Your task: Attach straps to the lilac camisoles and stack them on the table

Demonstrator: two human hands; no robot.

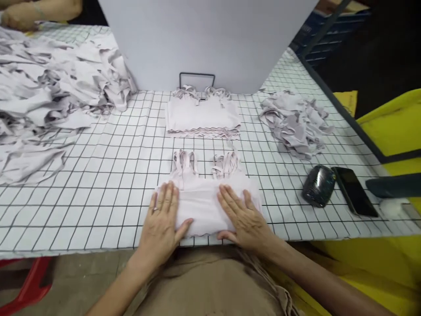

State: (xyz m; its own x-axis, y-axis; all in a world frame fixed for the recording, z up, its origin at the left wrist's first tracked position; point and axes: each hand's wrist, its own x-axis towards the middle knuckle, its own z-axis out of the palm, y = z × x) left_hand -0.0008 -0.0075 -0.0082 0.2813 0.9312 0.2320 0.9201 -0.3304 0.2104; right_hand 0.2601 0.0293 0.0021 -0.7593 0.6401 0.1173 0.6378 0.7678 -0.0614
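A pale pink strappy top (202,206) lies flat at the table's near edge, its thin straps gathered in two bunches pointing away from me. My left hand (161,219) rests palm down on its left side, fingers stretched out, a ring on one finger. On the right side my right hand (245,219) also presses flat, thumb spread towards the middle. Neither hand grips the cloth. Just beyond lies a neat stack of similar tops (204,114), straps at the far end. Whether more than one layer is under my hands I cannot tell.
A large heap of loose pale garments (59,83) covers the left. A smaller pile (297,120) lies at right, with a dark shiny rounded object (319,186) and a phone (355,192) nearer me. A grey-white panel (210,39) stands behind. Another person's arm (46,11) shows far left.
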